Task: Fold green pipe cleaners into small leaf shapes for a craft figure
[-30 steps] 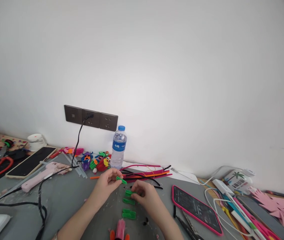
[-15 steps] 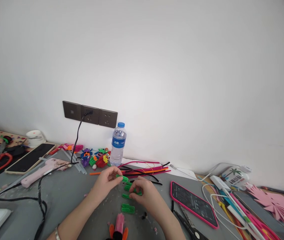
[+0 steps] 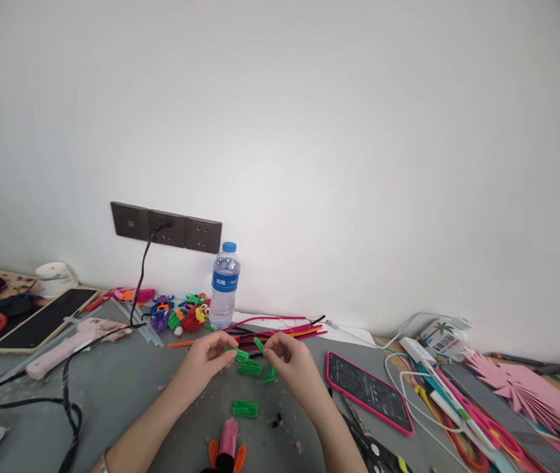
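My left hand (image 3: 208,358) pinches a short green pipe cleaner piece (image 3: 238,354) just above the grey table (image 3: 127,387). My right hand (image 3: 290,358) pinches a second green piece (image 3: 258,343) close beside it. Folded green pieces (image 3: 250,368) lie on the table between the hands. Another folded green piece (image 3: 245,408) lies nearer to me. A pink and orange fuzzy figure (image 3: 225,450) sits at the bottom edge.
A water bottle (image 3: 223,286) stands by the wall, beside small pipe cleaner figures (image 3: 181,314) and long pipe cleaners (image 3: 280,332). A pink glue gun (image 3: 70,341) and black cable lie left. A pink-cased phone (image 3: 367,391), scissors (image 3: 373,450), cables and pink paper lie right.
My right hand has lifted a green piece off the table and brought it up beside the piece in my left hand. The view has drifted right.
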{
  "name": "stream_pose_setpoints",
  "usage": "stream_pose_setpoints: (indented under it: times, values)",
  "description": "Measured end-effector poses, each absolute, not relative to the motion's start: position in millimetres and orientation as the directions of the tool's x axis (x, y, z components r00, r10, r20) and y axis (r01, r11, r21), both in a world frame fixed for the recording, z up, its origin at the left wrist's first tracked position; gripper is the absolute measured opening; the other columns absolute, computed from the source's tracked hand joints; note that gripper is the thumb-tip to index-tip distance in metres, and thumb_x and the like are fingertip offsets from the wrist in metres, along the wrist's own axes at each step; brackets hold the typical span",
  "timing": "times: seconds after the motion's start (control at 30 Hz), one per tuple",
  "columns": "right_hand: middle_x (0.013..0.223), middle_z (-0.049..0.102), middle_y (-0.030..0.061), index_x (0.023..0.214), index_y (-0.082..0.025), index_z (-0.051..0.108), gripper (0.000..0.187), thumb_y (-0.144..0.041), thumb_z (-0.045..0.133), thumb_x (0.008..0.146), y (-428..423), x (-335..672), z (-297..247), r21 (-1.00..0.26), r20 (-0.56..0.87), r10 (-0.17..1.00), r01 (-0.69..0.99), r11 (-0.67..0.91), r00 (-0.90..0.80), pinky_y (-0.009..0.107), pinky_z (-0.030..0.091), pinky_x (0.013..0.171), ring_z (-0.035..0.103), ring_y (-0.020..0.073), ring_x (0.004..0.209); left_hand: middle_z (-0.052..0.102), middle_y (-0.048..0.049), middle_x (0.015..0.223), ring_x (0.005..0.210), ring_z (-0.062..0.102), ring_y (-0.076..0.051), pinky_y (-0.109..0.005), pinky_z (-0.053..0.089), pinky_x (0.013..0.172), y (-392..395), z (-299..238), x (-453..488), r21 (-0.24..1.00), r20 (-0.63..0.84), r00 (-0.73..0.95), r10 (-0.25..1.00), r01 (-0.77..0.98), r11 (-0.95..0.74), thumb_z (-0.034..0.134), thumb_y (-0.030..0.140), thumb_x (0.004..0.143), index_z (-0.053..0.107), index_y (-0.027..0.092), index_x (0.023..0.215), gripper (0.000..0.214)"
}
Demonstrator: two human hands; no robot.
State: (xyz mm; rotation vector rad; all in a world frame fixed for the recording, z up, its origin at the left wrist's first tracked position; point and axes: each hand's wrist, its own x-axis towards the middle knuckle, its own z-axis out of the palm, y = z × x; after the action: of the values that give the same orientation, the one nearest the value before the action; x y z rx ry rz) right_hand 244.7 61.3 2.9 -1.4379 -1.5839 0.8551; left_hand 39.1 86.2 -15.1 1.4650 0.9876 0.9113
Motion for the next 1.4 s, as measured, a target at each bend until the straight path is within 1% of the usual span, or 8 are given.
stream_pose_setpoints:
  times: [0.17,0.43,0.63,0.87,0.97,1.07,1.2,1.4]
  values:
    - [0.063,0.059,0.0001,0.073,-0.016,0.064,0.015,-0.031,0.064,0.076,61.7,228.2,-2.2,-0.959,0.096,0.992,0.260,0.114,-0.081,0.024,0.038,0.054,0.049,0.0135,0.059,0.065,-0.0028,0.081,0.069,0.059,-0.018,-0.029,0.048,0.065,82.1,-19.2,46.0,0.999,0.010,0.417,0.909,0.029,-0.024,0.069,0.042,0.074,0.059,0.020,0.095,0.031]
    - [0.065,0.061,-0.0001,0.068,-0.017,0.064,0.012,-0.023,0.059,0.077,54.7,229.8,7.2,-0.934,0.058,0.987,0.342,0.107,-0.150,0.023,0.037,0.056,0.050,0.0129,0.060,0.056,0.0021,0.066,0.062,0.055,-0.015,-0.025,0.046,0.060,85.7,-22.6,43.4,0.994,0.035,0.451,0.892,0.080,-0.079,0.065,0.041,0.078,0.061,0.018,0.079,0.023]
    - [0.042,0.052,-0.0064,0.065,-0.022,0.061,0.007,-0.017,0.061,0.069,38.3,242.3,8.7,-0.851,-0.275,0.917,0.517,-0.092,-0.290,0.021,0.031,0.041,0.045,0.0111,0.036,0.052,0.0028,0.064,0.058,0.053,-0.015,-0.025,0.048,0.054,83.0,-10.4,40.9,0.980,-0.047,0.456,0.889,0.192,-0.046,0.065,0.044,0.075,0.059,0.020,0.075,0.025]
    - [0.052,0.050,-0.0043,0.064,-0.021,0.057,0.010,-0.017,0.059,0.073,50.8,258.5,2.3,-0.736,-0.034,0.999,0.676,-0.012,-0.020,0.023,0.029,0.049,0.046,0.0136,0.050,0.053,0.0021,0.066,0.061,0.054,-0.017,-0.028,0.049,0.058,76.0,-13.5,51.1,0.980,-0.058,0.465,0.883,0.195,-0.038,0.068,0.038,0.070,0.056,0.020,0.072,0.021]
    - [0.061,0.053,-0.0035,0.074,-0.021,0.059,0.003,-0.019,0.057,0.075,53.5,257.6,1.9,-0.808,-0.023,0.998,0.589,0.018,-0.062,0.024,0.035,0.053,0.049,0.0141,0.055,0.051,0.0032,0.065,0.063,0.054,-0.017,-0.027,0.048,0.057,75.8,-12.6,51.2,0.984,-0.060,0.465,0.883,0.177,-0.026,0.066,0.037,0.072,0.053,0.021,0.075,0.021]
    - [0.073,0.060,-0.0010,0.084,-0.021,0.062,0.009,-0.021,0.058,0.076,51.7,245.9,5.6,-0.907,-0.019,0.983,0.417,0.061,-0.185,0.024,0.040,0.058,0.054,0.0148,0.063,0.052,0.0032,0.067,0.064,0.055,-0.016,-0.025,0.048,0.057,76.0,-14.5,52.1,0.987,-0.045,0.479,0.876,0.159,-0.036,0.065,0.034,0.073,0.053,0.021,0.078,0.018]
    - [0.070,0.062,-0.0010,0.076,-0.019,0.065,0.010,-0.015,0.058,0.072,52.3,236.0,6.7,-0.928,-0.006,0.970,0.362,0.085,-0.244,0.024,0.039,0.060,0.054,0.0145,0.065,0.056,0.0031,0.068,0.064,0.057,-0.016,-0.026,0.048,0.058,75.2,-21.1,54.8,0.992,-0.023,0.491,0.871,0.120,-0.042,0.064,0.028,0.073,0.051,0.021,0.081,0.017]
    - [0.068,0.062,0.0006,0.070,-0.018,0.062,0.008,-0.015,0.055,0.068,62.8,266.2,-7.8,-0.842,0.047,0.998,0.540,0.013,0.050,0.026,0.039,0.060,0.053,0.0157,0.063,0.062,-0.0006,0.068,0.061,0.056,-0.018,-0.025,0.040,0.054,70.4,-19.9,55.5,0.886,-0.024,0.495,0.869,0.413,-0.211,0.060,0.029,0.076,0.054,0.021,0.067,0.013]
